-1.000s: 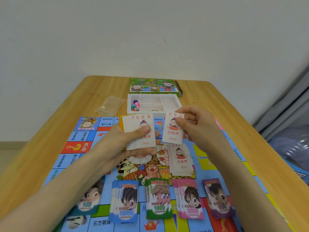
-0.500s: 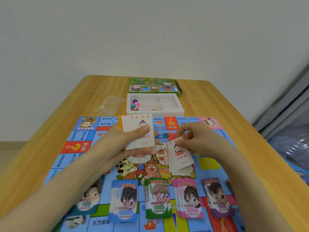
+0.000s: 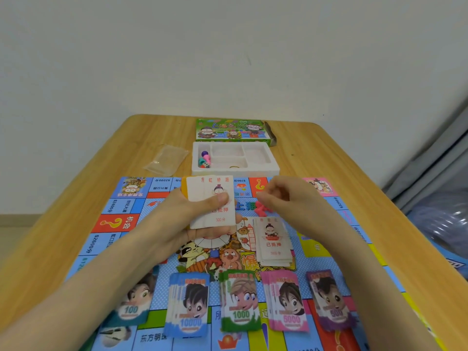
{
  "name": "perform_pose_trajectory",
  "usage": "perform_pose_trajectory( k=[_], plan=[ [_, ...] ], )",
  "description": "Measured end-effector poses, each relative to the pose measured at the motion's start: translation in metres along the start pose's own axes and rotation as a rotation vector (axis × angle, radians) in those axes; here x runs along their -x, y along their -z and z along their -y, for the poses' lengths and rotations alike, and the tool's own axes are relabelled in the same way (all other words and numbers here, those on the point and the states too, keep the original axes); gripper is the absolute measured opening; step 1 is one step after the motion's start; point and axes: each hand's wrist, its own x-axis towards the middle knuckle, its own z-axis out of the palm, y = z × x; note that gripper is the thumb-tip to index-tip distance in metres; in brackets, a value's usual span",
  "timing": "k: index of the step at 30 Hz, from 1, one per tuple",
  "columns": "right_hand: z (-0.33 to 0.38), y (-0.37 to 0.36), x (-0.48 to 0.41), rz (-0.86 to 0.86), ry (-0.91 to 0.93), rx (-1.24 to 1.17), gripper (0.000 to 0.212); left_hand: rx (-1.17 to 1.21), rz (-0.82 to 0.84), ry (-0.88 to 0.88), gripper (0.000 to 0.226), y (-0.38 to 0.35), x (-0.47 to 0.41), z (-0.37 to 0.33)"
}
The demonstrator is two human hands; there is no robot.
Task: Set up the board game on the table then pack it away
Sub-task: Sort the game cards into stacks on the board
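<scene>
The colourful game board (image 3: 121, 224) lies flat on the wooden table. My left hand (image 3: 174, 219) grips a stack of white property cards (image 3: 212, 196) above the board, thumb pressed on the top card. A pile of the same cards (image 3: 273, 244) lies face up on the board's middle. Above and just behind that pile hovers my right hand (image 3: 291, 198), its fingers curled and holding nothing, their tips close to the held stack. Near me sit several stacks of play money: 100 (image 3: 131, 307), 10000 (image 3: 190, 305), 1000 (image 3: 240, 300), 5000 (image 3: 288, 302), 500 (image 3: 331, 300).
Behind the board stands a white foam tray (image 3: 273, 165) holding coloured pawns and a die (image 3: 205, 159). The green game box (image 3: 230, 130) is behind it, and a clear plastic bag (image 3: 167, 158) lies to its left. Small red pieces (image 3: 260, 210) lie on the board.
My right hand laid a card on the board's pile, let go and rose back toward the stack in my left hand. The left hand stayed put.
</scene>
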Motion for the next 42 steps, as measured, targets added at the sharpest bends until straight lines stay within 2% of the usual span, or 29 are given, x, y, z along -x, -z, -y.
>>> perform_pose_trajectory(
  k=[4, 8, 13, 19, 22, 27, 35, 42],
  plan=[
    [0.015, -0.010, 0.003, 0.046, 0.090, -0.242, 0.017, -0.028, 0.010, 0.007, 0.036, 0.000, 0.000, 0.000],
    [0.019, -0.017, 0.006, 0.072, 0.128, -0.346, 0.016, -0.079, 0.052, 0.007, 0.038, -0.003, 0.001, 0.000],
    [0.021, -0.017, 0.007, 0.041, 0.170, -0.396, 0.014, -0.066, 0.075, 0.023, 0.034, -0.005, 0.002, 0.000],
    [0.017, -0.017, 0.004, -0.065, 0.214, -0.240, 0.027, 0.070, 0.062, 0.072, 0.026, -0.007, 0.002, -0.001],
    [0.016, -0.015, 0.003, -0.095, 0.202, -0.251, 0.028, 0.075, 0.056, 0.075, 0.024, -0.006, 0.001, 0.000],
    [0.016, -0.010, 0.004, -0.056, 0.156, -0.367, 0.020, 0.013, 0.086, 0.039, 0.038, -0.005, 0.001, 0.001],
    [0.021, -0.009, 0.008, -0.031, 0.143, -0.476, 0.016, -0.039, 0.076, 0.014, 0.038, -0.005, 0.002, 0.001],
    [0.025, -0.004, 0.011, -0.150, 0.093, -0.651, 0.017, 0.030, 0.069, 0.011, 0.041, -0.006, 0.003, -0.001]
  ],
)
